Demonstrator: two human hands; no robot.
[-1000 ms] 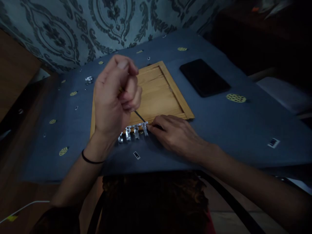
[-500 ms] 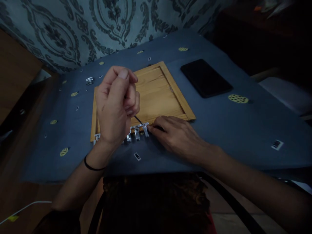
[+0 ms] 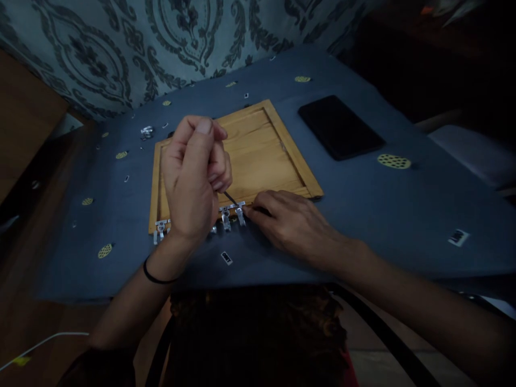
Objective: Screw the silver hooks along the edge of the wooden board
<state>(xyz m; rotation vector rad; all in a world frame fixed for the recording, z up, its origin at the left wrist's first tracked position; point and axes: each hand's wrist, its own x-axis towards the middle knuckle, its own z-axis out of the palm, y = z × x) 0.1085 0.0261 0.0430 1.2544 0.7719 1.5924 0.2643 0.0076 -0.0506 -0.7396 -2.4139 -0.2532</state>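
My left hand (image 3: 193,177) is closed around a screwdriver (image 3: 230,198), its handle hidden in the fist. The thin dark shaft slants down to a shiny metal hook rail (image 3: 226,217) along the near edge of a framed wooden board (image 3: 258,156). At the rail's right end, the bent fingers of my right hand (image 3: 292,223) hold it against the board's edge; the fingertips are partly hidden. Another stretch of silver hooks (image 3: 161,228) shows at the board's left corner. My left wrist covers the part between.
A black tablet-like slab (image 3: 341,128) lies right of the board. Small shiny metal pieces (image 3: 147,132) sit at the far left on the blue patterned tablecloth (image 3: 435,215). A patterned wall (image 3: 193,37) stands behind the table, and a white cable (image 3: 60,335) runs at lower left.
My left hand has shifted slightly down and right, still gripping the screwdriver, showing more of the hooks at the left corner. My right hand stays in place on the rail's end.
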